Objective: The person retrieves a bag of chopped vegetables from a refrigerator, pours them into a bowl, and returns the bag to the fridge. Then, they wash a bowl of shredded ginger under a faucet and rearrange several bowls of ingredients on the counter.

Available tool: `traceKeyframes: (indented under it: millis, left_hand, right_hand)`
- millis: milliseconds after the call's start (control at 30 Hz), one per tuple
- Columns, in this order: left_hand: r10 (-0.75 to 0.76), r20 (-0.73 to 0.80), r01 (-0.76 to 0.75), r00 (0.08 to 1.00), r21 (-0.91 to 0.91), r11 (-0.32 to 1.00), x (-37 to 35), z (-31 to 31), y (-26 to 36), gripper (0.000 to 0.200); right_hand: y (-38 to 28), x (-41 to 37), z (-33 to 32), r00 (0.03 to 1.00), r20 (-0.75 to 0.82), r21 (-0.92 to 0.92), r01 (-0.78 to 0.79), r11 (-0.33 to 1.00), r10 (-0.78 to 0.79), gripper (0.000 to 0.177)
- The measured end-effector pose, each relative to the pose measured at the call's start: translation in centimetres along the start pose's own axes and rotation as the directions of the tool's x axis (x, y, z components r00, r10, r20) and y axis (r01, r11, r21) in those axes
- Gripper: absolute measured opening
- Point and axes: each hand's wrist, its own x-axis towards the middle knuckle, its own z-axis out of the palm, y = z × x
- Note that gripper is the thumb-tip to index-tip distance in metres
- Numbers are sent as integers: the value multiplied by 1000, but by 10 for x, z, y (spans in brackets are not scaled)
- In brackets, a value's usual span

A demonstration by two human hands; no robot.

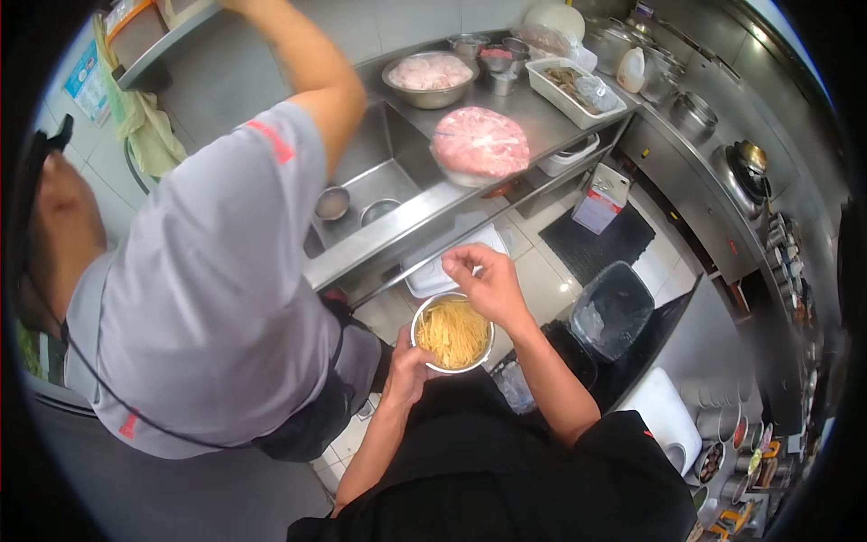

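My left hand (408,369) grips a round metal container (493,336) at its left side, in front of my body. Thin yellow strips (452,332), perhaps noodles or a shredded vegetable, fill it nearly to the rim. Over the container's upper right edge is my right hand (488,282), its fingers curled together in a pinch. Whatever lies between those fingertips, if anything, is too small to make out. Beyond the hands, a bag of pink meat (480,144) rests at the front edge of the steel counter (379,242).
A co-worker in a grey shirt (208,289) stands close on my left, an arm raised over the sink (388,172). Farther back are a bowl of pale meat (429,72) and a white tray (591,117). A dark bin (614,303) stands on the floor at right.
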Motion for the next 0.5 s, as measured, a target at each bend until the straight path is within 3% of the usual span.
traceKeyframes:
  millis: [100, 233, 367, 400, 433, 500]
  left_hand:
    - [13, -33, -13, 999, -10, 1000, 27, -10, 12, 70]
    - [28, -151, -33, 988, -33, 999, 87, -35, 35, 73]
    - [126, -281, -137, 951, -23, 990, 168, -49, 79, 71]
    - [123, -301, -143, 946, -43, 989, 192, -66, 83, 69]
    - [130, -327, -152, 936, -44, 987, 216, -78, 91, 69]
    - [139, -500, -220, 855, -105, 970, 263, -98, 103, 67]
  right_hand:
    - [9, 51, 12, 996, -65, 55, 59, 997, -56, 15]
    - [40, 138, 39, 991, -135, 166, 6, 986, 16, 26]
    - [103, 257, 82, 996, -81, 95, -19, 995, 27, 38]
    - [108, 287, 93, 994, 22, 92, -107, 990, 105, 50]
    - [122, 318, 113, 993, 48, 104, -111, 988, 107, 50]
    - [159, 379, 159, 995, 95, 23, -42, 999, 40, 63]
